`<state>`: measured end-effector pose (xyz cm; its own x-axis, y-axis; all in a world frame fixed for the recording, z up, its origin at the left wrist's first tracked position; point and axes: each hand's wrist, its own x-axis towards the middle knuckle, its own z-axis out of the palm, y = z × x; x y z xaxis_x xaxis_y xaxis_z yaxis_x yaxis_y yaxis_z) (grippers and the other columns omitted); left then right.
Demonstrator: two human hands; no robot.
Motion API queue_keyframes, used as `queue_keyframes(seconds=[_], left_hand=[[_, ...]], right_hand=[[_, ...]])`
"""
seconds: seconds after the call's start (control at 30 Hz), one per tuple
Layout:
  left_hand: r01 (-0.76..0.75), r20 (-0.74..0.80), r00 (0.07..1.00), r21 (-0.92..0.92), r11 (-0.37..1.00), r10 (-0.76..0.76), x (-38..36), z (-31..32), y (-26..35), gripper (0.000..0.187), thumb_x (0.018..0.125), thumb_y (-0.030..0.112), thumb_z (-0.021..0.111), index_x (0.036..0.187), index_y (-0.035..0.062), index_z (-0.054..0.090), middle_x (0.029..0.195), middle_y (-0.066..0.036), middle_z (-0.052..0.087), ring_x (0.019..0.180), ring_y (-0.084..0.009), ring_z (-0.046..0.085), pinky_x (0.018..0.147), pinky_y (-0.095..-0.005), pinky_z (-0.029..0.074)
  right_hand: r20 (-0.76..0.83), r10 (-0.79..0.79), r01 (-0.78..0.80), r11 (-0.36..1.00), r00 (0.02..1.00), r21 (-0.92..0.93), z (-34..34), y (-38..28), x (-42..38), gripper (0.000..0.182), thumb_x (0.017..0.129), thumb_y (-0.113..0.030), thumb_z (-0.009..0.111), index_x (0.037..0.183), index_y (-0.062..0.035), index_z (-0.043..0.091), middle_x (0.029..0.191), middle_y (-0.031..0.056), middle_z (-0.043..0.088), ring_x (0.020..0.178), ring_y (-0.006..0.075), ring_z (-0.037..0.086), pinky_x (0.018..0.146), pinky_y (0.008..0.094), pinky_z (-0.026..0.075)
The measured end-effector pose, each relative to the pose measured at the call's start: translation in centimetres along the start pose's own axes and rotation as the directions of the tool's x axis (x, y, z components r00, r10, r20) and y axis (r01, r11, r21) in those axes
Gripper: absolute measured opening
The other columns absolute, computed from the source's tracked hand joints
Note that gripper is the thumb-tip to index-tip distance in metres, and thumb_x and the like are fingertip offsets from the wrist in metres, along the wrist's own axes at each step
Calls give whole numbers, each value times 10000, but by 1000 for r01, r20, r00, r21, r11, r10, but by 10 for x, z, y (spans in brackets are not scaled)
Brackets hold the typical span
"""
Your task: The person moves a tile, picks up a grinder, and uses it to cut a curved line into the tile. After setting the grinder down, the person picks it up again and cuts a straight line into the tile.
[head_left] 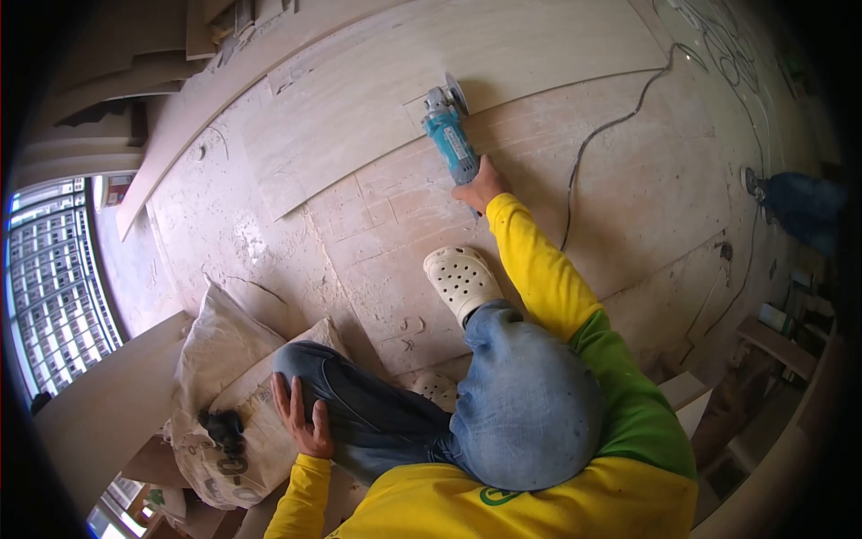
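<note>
My right hand (483, 187) is wrapped round the rear body of a teal angle grinder (452, 144), out ahead at arm's length. Its grey head and disc (457, 93) point away from me, the disc standing on edge over a long pale board (359, 117) on the floor. Thin lines are marked on the board beside the grinder's head. My left hand (303, 420) rests on my bent knee, fingers spread, holding nothing. Close to that hand lies a white woven sack (220, 386) with a small black object (224, 429) on it.
A dark cord (588, 144) curves over the dusty floor (395, 225) to my right. Another person's leg (799, 207) shows at the far right. Stacked boards (108, 99) stand at upper left, above a barred window (58, 278). My white clog (460, 280) is just below the grinder.
</note>
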<state>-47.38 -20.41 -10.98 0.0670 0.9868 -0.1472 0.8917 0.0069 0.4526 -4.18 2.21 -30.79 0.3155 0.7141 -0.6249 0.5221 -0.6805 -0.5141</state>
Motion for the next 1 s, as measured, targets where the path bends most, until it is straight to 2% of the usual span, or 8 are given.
queue_keyframes(seconds=[0.5, 0.57, 0.77, 1.0], left_hand=[[-6, 8, 1000, 5, 1000, 6, 0, -1, 2, 564, 950, 383, 527, 1414, 62, 515, 1567, -221, 320, 1460, -419, 263, 1189, -515, 169], [-5, 14, 1000, 6, 1000, 5, 0, -1, 2, 565, 949, 381, 528, 1415, 61, 514, 1568, -221, 319, 1460, -419, 262, 1189, -513, 170], [-8, 19, 1000, 10, 1000, 7, 1, -1, 4, 566, 947, 379, 530, 1414, 61, 517, 1569, -220, 317, 1463, -416, 257, 1191, -511, 166], [26, 11, 1000, 12, 1000, -26, -1, 0, 4, 566, 942, 381, 527, 1416, 71, 522, 1575, -206, 315, 1469, -405, 251, 1196, -510, 157]], right_hand=[[11, 6, -6, 999, 1000, -33, -4, -3, -1, 1008, 690, -348, 770, 1514, -31, 284, 1461, 240, 458, 1340, 372, 468, 1125, 393, 375], [-93, -59, 56, 998, 994, -36, 0, 0, 1, 916, 638, -324, 759, 1416, -9, 392, 1328, 264, 565, 1222, 400, 561, 1043, 407, 446], [-104, -63, 59, 997, 993, -41, 2, 5, 0, 843, 637, -324, 762, 1360, -33, 439, 1273, 262, 597, 1178, 410, 583, 1006, 427, 470], [-107, -59, 57, 998, 993, -20, 8, 12, 2, 861, 639, -315, 770, 1380, -42, 427, 1281, 250, 596, 1179, 406, 584, 1009, 428, 468]])
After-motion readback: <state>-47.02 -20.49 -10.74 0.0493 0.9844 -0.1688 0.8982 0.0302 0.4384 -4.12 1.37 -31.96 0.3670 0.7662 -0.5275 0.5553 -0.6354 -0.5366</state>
